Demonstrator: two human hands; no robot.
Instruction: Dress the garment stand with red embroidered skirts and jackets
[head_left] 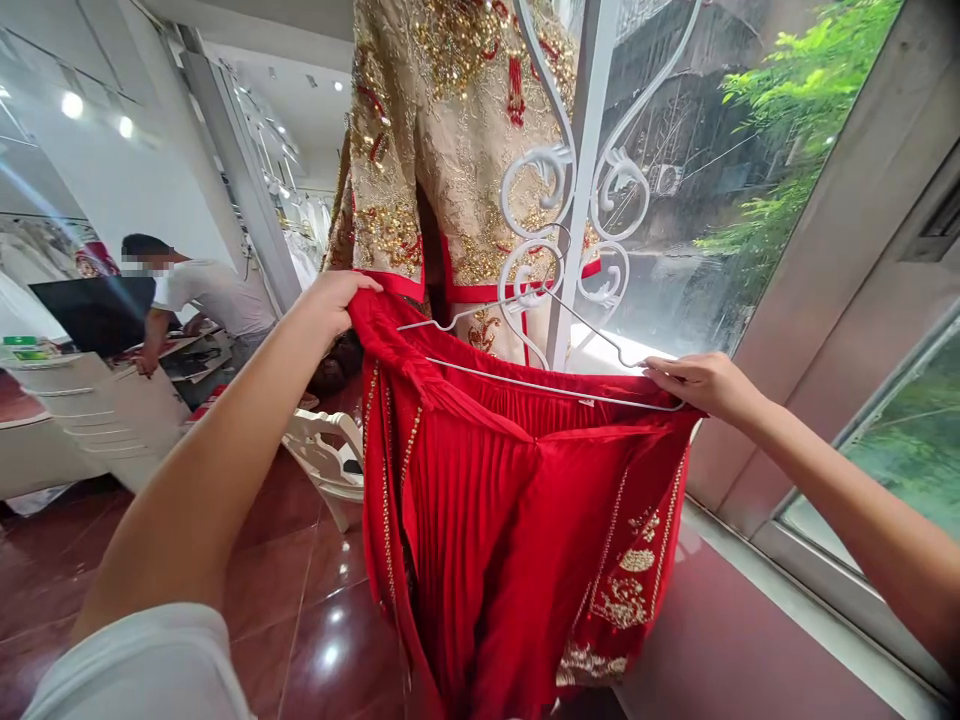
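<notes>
Head view: red skirt (517, 530) below the white scrollwork (576, 210), its waistband opening spanned by a wire hanger (555, 384); left hand (330, 303) gripping the waistband beyond the hanger's left end; right hand (701, 382) closed about its right end, beside the cloth; uneven pulling could, presumably, slip the waistband free or strain its seam.

From the centre of my view, I have open room at seven to eight o'clock, over the tiled floor (322, 600) between the left forearm (202, 470) and the red skirt (525, 510), with the white chair (319, 465) obstructing its far end. The gold garment (457, 150) bars twelve o'clock, the scrolled stand (580, 200) one, the window frame (825, 280) nearly three. The hanger (510, 376) crosses the skirt's mouth.
</notes>
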